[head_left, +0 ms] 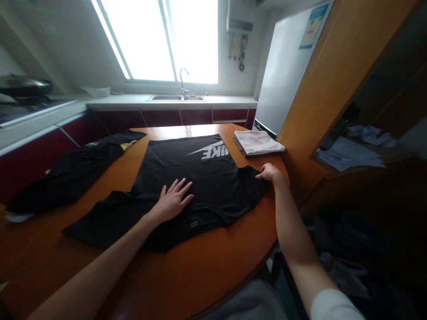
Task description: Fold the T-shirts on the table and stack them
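A black T-shirt [207, 178] lies spread on the wooden table [200, 271], its neckline toward me and a white printed logo upside down near the far hem. My left hand [171, 202] rests flat on the shirt's middle, fingers spread. At the shirt's right sleeve, my right hand [269, 172] pinches the sleeve's outer edge between thumb and fingers. The other sleeve stretches out to the left, partly under my left forearm.
Folded light and dark cloths [258, 142] are stacked at the table's far right. More black clothing [73, 171] lies along the left edge. Beyond are a counter with a sink [167, 98], a white refrigerator [287, 66] and a wooden shelf unit holding papers [348, 153].
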